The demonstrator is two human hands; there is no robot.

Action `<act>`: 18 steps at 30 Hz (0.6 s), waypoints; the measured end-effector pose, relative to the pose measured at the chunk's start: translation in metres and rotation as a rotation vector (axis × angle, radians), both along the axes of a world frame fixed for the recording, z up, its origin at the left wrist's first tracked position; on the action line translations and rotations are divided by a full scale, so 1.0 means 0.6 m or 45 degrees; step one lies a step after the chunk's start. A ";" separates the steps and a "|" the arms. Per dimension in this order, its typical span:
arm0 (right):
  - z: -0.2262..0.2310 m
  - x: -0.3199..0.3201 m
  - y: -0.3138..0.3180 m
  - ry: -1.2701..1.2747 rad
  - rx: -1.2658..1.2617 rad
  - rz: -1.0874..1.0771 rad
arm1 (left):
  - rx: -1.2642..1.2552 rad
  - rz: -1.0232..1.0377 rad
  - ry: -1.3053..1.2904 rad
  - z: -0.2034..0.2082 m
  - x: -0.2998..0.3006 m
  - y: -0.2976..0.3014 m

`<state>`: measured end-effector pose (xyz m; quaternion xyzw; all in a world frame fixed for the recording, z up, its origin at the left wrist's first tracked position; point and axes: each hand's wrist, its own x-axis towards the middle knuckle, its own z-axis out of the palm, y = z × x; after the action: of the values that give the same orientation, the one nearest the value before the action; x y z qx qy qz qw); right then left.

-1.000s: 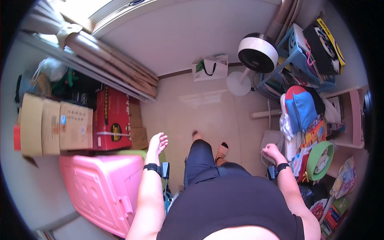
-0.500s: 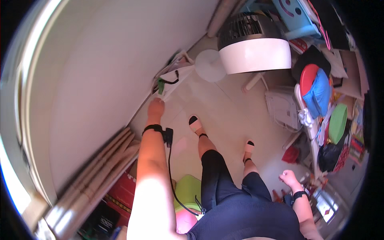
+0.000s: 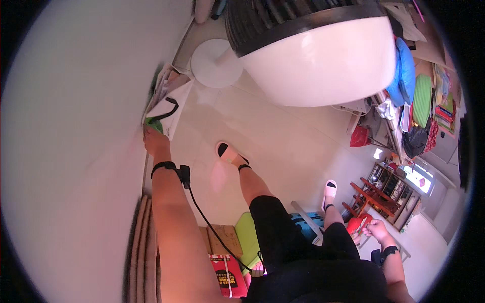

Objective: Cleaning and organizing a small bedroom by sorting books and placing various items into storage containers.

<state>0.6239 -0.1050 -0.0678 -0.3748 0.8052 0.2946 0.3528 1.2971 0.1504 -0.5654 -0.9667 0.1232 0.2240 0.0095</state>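
One hand (image 3: 156, 144) at white bag (image 3: 182, 93); printed red box (image 3: 238, 283)

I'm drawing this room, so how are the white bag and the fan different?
The bag has a flat front; the fan has a big rounded head. The bag has a black handle; the fan shows none. The left hand is at the bag; no hand touches the fan. Both have white and black parts, and both stand on the floor.

Whether the left fingers (image 3: 149, 135) grip the green item (image 3: 155, 124) is hidden; right of them, the view's upper edge cuts off the black-and-white fan head (image 3: 318, 60).
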 end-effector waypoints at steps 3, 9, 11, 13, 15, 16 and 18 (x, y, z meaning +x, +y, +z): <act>0.011 0.022 0.014 0.072 -0.007 -0.077 | -0.302 0.004 -0.241 -0.030 0.016 -0.008; 0.034 0.008 0.022 0.167 -0.042 -0.090 | 0.253 -0.505 -0.166 -0.048 0.027 -0.043; 0.028 0.023 0.021 0.159 -0.015 -0.109 | 0.385 -0.427 -0.060 -0.068 0.046 -0.025; 0.030 0.036 0.018 0.158 -0.003 -0.106 | 0.452 -0.406 -0.165 -0.077 0.038 -0.023; 0.039 0.029 0.004 0.170 -0.022 -0.110 | 0.509 -0.463 -0.044 -0.059 0.035 -0.044; 0.040 0.025 -0.001 0.175 -0.033 -0.120 | 0.334 -0.609 -0.196 -0.039 0.025 -0.035; 0.047 0.032 -0.013 0.164 -0.041 -0.090 | 0.148 -0.476 -0.206 0.021 0.014 -0.054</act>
<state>0.6430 -0.1126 -0.0395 -0.3322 0.8436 0.2923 0.3044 1.3056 0.1181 -0.5525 -0.9397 0.2861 0.1465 0.1167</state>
